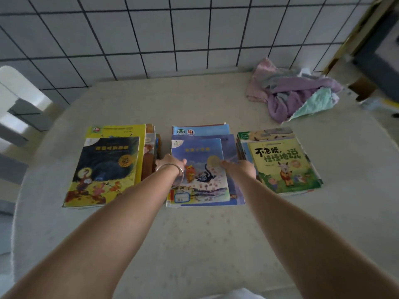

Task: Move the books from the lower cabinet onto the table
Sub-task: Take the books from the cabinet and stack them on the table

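Evidently squaring it up, the left hand point(170, 164) and right hand point(239, 167) clasp opposite side edges of the top blue book point(200, 169) on the middle stack, which lies between two other stacks mid-counter point(194, 234), toward its far edge.

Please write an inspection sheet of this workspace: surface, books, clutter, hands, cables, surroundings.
Surface: pale speckled table, bare near the person.
Job's things: three book stacks in a row: yellow-and-black-topped left stack, blue-topped middle stack, green-topped right stack.
Clutter: crumpled purple, pink and mint cloths at the far right.
Hands: left hand and right hand on the middle stack's side edges; grip unclear.
Cables: nothing seen.
Surroundings: white tiled wall behind; white chair at left.
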